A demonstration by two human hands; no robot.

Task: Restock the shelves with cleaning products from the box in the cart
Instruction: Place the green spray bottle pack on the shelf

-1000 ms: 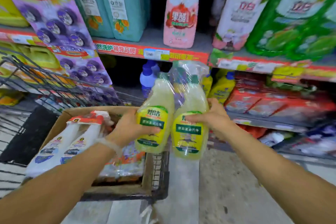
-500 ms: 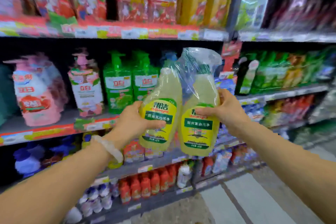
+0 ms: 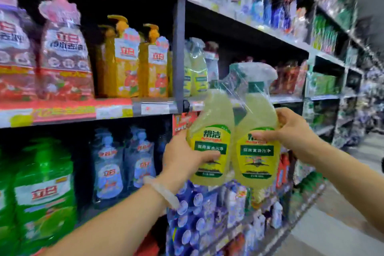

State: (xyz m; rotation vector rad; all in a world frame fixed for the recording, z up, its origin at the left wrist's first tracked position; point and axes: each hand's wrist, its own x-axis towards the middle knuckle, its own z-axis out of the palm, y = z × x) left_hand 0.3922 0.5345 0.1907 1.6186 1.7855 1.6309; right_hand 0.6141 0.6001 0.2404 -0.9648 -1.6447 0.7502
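I see the left hand and right hand gripping a plastic-wrapped twin pack of yellow-green spray bottles, held upright in front of the shelf. Matching yellow-green bottles stand on that shelf beside orange pump bottles.

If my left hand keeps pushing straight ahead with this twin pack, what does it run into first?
Most likely the shelf edge by the upright post, just ahead of the left hand and twin pack. Matching yellow bottles stand just above it; depth is unclear.

Bright, seemingly overhead light; motion blur throughout, wide-angle bending at the edges.
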